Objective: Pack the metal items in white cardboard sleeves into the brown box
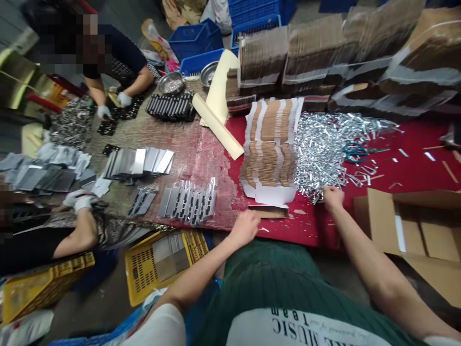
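My left hand (245, 227) is closed at the left end of a small brown cardboard box (269, 212) near the table's front edge, its fingers on the box end. At the front of a heap of small shiny metal pieces (317, 149), my right hand (333, 198) has its fingers pressed together; what they hold, if anything, is too small to make out. Behind the small box stand rows of folded brown cardboard (272, 161) with white paper around them. Teal-handled scissors (356, 152) lie on the right part of the heap.
Bagged metal parts (189, 203) and flat plates (139, 162) lie to the left. An open carton (428, 226) stands at right, bundled cardboard (313, 48) at the back. Gloved hands of two other people work at far left. A yellow crate (139, 276) is below the table edge.
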A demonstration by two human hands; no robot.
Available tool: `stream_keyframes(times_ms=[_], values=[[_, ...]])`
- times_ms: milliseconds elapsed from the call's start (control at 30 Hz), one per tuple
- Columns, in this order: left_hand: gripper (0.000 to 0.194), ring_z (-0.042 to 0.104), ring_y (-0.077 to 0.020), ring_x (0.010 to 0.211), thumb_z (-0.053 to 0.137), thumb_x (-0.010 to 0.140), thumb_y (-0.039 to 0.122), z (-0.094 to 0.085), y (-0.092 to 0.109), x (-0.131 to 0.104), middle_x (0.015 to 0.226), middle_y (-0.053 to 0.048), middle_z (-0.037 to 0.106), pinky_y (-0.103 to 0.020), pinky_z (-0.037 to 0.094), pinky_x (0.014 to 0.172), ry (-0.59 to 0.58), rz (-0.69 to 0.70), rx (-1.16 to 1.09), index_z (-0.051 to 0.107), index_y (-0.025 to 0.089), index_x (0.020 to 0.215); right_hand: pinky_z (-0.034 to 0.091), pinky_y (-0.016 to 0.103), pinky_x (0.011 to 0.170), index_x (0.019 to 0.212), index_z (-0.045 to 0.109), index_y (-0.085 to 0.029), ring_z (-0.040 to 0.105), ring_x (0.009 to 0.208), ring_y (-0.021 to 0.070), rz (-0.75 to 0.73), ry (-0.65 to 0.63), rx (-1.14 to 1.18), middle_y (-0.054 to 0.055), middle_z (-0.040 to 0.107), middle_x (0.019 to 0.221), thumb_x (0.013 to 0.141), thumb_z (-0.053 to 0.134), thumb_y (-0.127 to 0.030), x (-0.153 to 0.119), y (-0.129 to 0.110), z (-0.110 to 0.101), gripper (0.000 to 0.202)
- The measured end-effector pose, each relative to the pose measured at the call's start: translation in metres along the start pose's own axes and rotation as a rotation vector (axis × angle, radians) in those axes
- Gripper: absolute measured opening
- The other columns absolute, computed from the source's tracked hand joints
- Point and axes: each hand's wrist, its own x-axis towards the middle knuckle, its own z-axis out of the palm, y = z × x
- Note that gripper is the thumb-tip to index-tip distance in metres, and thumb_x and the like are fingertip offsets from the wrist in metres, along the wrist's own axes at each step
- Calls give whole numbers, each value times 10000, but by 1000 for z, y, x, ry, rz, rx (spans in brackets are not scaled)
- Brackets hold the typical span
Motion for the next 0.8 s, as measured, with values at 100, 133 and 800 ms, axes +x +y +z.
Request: stream_keyframes(times_ms=[100,133,800], values=[[377,376,-319,1230,415,851,222,-50,-63,-14,1311,-180,454,-503,323,992,267,-534,271,544,154,1199,295,240,421,672,583,-147,393,436,116,20,-183,56,-2,477,485,712,492,-316,-55,13,-1,197],[420,305,-359,1279,428,853,265,-59,-83,-17,1367,-195,397,-556,296,987,289,-674,355,506,153,1250,283,236,398,623,562,-164,375,402,108,22,-311,83,-12,460,456,689,531,-345,-78,17,3,194],[665,408,-243,1209,476,795,146,-12,-25,-9,1316,-110,444,-420,330,1034,111,182,-179,271,248,1420,440,340,730,1163,545,-118,628,886,263,-130,-315,-464,184,656,967,890,336,-307,-159,39,60,393]])
